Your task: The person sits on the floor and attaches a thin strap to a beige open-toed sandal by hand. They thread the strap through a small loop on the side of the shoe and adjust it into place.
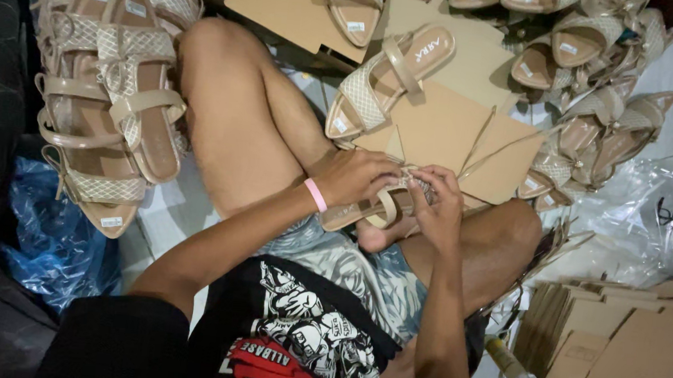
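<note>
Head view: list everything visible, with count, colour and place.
held sandal: one, beige, centre, in both hands
sandal on cardboard: one, beige, upper centre
left sandal pile: many, beige, left
right sandal pile: many, beige, upper right
cardboard sheets: several, brown, top centre
flat boxes: stack, brown, lower right
clear bag: one, right
blue bag: one, lower left
wristband: one, pink, left wrist
left hand: on sandal
right hand: on sandal

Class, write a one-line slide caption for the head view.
Both hands, left and right, hold a beige sandal among sandal piles.
</note>
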The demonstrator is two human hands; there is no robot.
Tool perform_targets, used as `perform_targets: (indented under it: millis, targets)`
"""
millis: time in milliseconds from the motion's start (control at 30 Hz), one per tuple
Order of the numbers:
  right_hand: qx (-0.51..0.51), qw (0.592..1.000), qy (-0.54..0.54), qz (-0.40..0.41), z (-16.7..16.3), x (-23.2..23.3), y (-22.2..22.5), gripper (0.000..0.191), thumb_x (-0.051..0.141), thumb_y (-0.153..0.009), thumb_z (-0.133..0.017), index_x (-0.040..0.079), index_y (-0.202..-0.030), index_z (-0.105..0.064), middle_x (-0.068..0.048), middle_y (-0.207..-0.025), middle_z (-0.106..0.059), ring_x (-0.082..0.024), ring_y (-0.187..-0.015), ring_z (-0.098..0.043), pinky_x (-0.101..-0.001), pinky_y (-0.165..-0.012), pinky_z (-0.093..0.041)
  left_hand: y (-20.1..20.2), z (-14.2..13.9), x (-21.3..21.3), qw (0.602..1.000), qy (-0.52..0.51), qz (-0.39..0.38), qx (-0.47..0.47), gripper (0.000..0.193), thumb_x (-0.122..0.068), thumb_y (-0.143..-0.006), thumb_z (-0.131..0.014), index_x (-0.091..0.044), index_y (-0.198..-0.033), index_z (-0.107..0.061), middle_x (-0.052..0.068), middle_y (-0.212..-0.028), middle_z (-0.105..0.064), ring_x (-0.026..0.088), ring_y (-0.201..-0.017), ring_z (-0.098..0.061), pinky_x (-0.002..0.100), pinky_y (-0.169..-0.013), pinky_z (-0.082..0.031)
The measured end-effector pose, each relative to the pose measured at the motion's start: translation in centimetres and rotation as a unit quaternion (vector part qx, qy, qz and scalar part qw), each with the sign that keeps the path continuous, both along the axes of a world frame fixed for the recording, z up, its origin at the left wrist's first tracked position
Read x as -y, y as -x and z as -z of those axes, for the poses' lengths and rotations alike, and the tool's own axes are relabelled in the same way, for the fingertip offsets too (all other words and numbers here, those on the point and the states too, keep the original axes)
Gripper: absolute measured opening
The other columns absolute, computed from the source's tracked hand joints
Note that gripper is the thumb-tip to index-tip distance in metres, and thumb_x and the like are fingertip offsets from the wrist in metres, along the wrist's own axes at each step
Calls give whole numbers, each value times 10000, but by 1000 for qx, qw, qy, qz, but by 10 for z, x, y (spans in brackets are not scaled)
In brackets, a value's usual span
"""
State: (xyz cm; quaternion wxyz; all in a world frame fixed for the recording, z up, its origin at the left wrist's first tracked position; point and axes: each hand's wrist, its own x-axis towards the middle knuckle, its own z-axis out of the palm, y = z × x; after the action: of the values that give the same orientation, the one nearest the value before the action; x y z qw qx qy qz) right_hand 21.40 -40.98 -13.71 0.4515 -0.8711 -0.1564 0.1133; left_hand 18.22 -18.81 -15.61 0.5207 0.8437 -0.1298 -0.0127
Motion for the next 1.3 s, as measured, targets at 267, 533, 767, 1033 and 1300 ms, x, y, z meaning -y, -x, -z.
perform_targets:
  millis: [267, 533, 767, 1033, 1300]
  targets:
    - [16, 1000, 7, 2, 5, 1, 3, 175, 27, -935, -757, -8, -1106, -741, -115, -1153, -654, -218, -1066, -680, -316, -909, -551, 0, 3, 19, 996, -17, -66, -54, 159, -247, -888, -721, -101, -913, -777, 95, -924, -749, 315, -809, -715, 426, -729, -559]
    - [56, 998, 18, -35, 3, 1, 2, 183, 45, -957, -741, -11, -1130, -733, -132, -1156, -643, -241, -1070, -656, -328, -911, -534, 7, 35, 58, 973, 84, -171, -128, 165, -265, -876, -694, -134, -871, -793, 105, -922, -765, 277, -830, -744, 382, -762, -588]
    - [-68, 997, -38, -23, 8, -2, 3, 227, 122, -973, -699, 26, -1177, -727, -116, -1231, -593, -202, -1161, -608, -326, -935, -536, 7, 55, 47, 972, 120, -198, -46, 189, -281, -842, -771, -114, -927, -796, 88, -996, -774, 288, -980, -722, 393, -887, -556]
    - [-188, 974, -127, 29, 24, 49, -9, 358, 152, -1066, -570, -25, -1377, -576, -89, -1296, -654, -167, -1172, -636, -316, -1020, -523, 15, 55, 42, 962, 151, -184, -137, 228, -149, -839, -744, -108, -1052, -815, 99, -954, -793, 200, -763, -753, 336, -719, -595]
    - [-204, 976, -75, 19, 10, 51, -13, 201, 32, -994, -662, -54, -1161, -734, -89, -1153, -664, -145, -1039, -665, -277, -904, -544, 9, 22, 45, 962, 134, -184, -151, 294, -226, -830, -784, -66, -1073, -745, 89, -869, -780, 207, -771, -770, 326, -708, -592]
